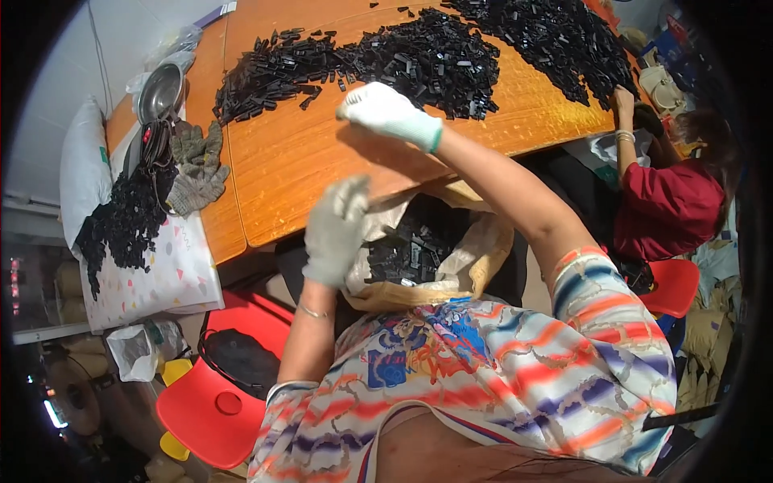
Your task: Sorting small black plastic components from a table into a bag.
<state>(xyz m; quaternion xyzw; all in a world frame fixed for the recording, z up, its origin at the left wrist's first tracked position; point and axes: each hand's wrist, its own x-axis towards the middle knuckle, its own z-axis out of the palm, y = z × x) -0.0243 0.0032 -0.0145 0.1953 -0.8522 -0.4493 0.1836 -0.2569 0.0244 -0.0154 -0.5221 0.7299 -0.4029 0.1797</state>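
Note:
My right hand [385,116], in a white knit glove with a green cuff, is over the wooden table [278,181] with its fingers curled closed. Whatever it may hold is hidden. Just beyond it lies a wide heap of small black plastic parts [427,64]. My left hand [336,231], in a greyish glove, hovers at the table's near edge with its fingers loosely apart, and nothing shows in them. Beside it, at my lap, an opened woven sack [483,249] holds more black plastic pieces [411,249].
On the left are a metal bowl [162,92], worn grey gloves [197,165], a black tangled pile [125,221] and a stuffed white sack [84,165]. A red chair [217,414] stands at lower left. At right, a person in a red top [668,205] reaches to another black heap [555,48].

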